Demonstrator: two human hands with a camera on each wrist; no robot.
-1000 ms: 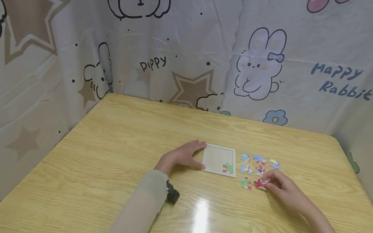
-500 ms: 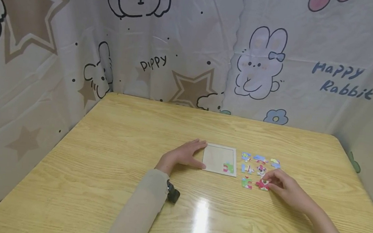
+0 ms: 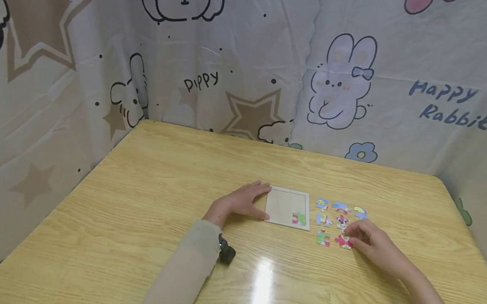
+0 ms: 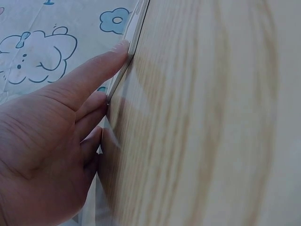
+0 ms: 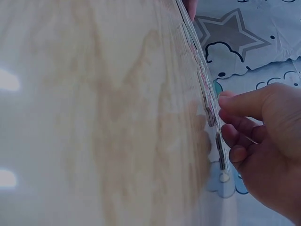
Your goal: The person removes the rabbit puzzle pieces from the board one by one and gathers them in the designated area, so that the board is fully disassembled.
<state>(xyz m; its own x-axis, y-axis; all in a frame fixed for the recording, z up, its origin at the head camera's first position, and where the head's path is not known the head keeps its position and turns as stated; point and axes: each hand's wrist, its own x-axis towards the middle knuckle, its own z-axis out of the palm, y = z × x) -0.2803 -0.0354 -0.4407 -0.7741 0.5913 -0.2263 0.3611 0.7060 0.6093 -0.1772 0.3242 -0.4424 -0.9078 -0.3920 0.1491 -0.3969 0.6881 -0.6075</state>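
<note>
A shallow wooden puzzle tray (image 3: 282, 208) lies on the table, with a green and pink jigsaw piece (image 3: 299, 218) in its lower right corner. My left hand (image 3: 243, 200) rests against the tray's left side, its thumb near the lower corner and its fingers near the upper one. To the right of the tray, several loose jigsaw pieces (image 3: 323, 220) are laid out in rows. My right hand (image 3: 372, 242) pinches a red jigsaw piece (image 3: 343, 241) in the bottom row by its right side, thumb and index finger partly covering it. In the right wrist view the right fingers (image 5: 237, 106) are bent close together.
The light wood table (image 3: 169, 184) carries the tray and pieces right of its middle. A patterned cloth (image 3: 254, 49) hangs behind and along both sides. Black wrist cameras (image 3: 226, 253) are strapped at both sleeves.
The red jigsaw piece has shifted slightly and more of it shows beside the right fingertips. The left hand and tray stay in place; the head view drifts a little.
</note>
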